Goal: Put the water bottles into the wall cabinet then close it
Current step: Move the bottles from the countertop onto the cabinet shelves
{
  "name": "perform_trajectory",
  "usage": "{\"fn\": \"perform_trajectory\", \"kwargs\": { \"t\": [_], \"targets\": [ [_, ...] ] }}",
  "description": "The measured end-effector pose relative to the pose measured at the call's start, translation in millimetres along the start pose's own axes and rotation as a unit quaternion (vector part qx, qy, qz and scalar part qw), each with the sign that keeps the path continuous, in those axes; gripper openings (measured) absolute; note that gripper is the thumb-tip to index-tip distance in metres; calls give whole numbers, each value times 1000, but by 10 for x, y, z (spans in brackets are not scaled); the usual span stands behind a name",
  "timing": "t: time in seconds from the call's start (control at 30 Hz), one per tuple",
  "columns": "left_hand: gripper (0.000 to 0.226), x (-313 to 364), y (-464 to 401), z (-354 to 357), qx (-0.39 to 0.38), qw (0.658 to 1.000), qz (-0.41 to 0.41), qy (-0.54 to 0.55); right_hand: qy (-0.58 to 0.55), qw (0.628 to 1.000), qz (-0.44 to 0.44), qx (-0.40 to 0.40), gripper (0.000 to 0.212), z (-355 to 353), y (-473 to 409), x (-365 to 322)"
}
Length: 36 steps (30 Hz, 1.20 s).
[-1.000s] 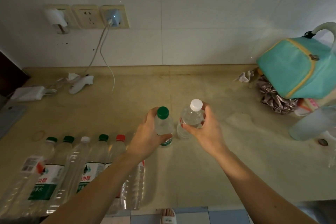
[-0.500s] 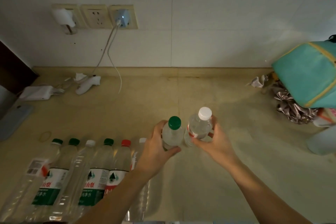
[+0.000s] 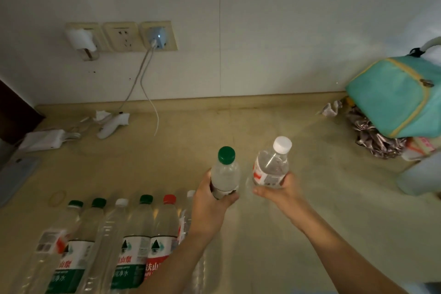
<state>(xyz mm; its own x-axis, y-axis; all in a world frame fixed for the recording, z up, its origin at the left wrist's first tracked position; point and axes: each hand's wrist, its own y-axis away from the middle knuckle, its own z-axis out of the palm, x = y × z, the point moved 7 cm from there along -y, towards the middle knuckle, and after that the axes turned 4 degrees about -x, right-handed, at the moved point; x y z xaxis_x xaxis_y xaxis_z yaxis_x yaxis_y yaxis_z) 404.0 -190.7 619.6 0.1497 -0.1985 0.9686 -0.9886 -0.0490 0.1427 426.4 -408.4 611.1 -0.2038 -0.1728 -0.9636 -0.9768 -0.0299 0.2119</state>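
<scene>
My left hand (image 3: 210, 207) grips a clear water bottle with a green cap (image 3: 225, 169) around its lower half, held above the beige counter (image 3: 334, 234). Just to its right, my right hand (image 3: 280, 192) grips a smaller bottle with a white cap (image 3: 272, 164), tilted slightly right. Several more water bottles (image 3: 133, 241) with green, white and red caps stand in a row at the counter's front left. The wall cabinet is out of view.
A teal bag (image 3: 396, 95) sits at the right over crumpled foil wrapping (image 3: 374, 138). Wall sockets (image 3: 121, 37) with plugged chargers and cables are at the back left, with a white device (image 3: 112, 125) and adapter (image 3: 43, 138) below. A pale cup (image 3: 420, 174) stands at the right edge.
Both hands have lifted their bottles off the counter and raised them; the two bottles have drawn slightly apart, and the view has shifted a little.
</scene>
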Motion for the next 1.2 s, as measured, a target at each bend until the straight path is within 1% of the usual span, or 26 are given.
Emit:
{"fn": "perform_trajectory", "kwargs": {
  "t": [0.07, 0.13, 0.2, 0.3, 0.4, 0.5, 0.6, 0.73, 0.87, 0.97, 1.03, 1.1, 1.13, 1.2],
  "targets": [
    [55, 208, -40, -128, 1, 999, 22, 26, -16, 1000, -22, 6, 51, 7, 69, -211],
    [53, 514, -39, -265, -6, 998, 54, 39, -25, 999, -40, 15, 59, 27, 175, -512],
    [55, 900, 14, -434, 0, 994, 100, 45, -24, 997, -66, 27, 65, 63, 323, -897],
    [53, 1546, 141, -738, 8, 981, 180, 70, -31, 990, -126, 47, 68, 151, 582, -1585],
    [53, 2254, 311, -1033, 2, 960, 268, 80, -52, 978, -193, 64, 71, 206, 871, -2307],
    [55, 2962, 535, -1308, 9, 937, 341, 77, -75, 963, -252, 55, 67, 234, 1207, -3004],
    [56, 3653, 774, -1545, 18, 911, 402, 94, -87, 946, -307, 63, 62, 191, 1547, -3702],
    [50, 4453, 1072, -1817, 23, 876, 469, 108, -84, 921, -374, 59, 69, 117, 1899, -4583],
    [46, 5101, 1234, -2014, 24, 852, 511, 113, -97, 894, -432, 67, 75, 0, 2059, -5331],
    [43, 5506, 1265, -2085, 35, 835, 539, 109, -88, 881, -459, 79, 65, -132, 2010, -5803],
    [41, 5740, 1212, -2100, 47, 828, 550, 96, -80, 878, -463, 91, 56, -230, 1888, -6053],
    [42, 5956, 1077, -2091, 63, 830, 549, 75, -62, 880, -458, 107, 52, -308, 1703, -6251],
    [42, 6050, 979, -2087, 77, 836, 540, 61, -54, 882, -454, 117, 54, -337, 1594, -6328],
    [43, 6189, 715, -2079, 106, 856, 505, 34, -40, 886, -441, 135, 60, -372, 1367, -6445]
  ]
}}
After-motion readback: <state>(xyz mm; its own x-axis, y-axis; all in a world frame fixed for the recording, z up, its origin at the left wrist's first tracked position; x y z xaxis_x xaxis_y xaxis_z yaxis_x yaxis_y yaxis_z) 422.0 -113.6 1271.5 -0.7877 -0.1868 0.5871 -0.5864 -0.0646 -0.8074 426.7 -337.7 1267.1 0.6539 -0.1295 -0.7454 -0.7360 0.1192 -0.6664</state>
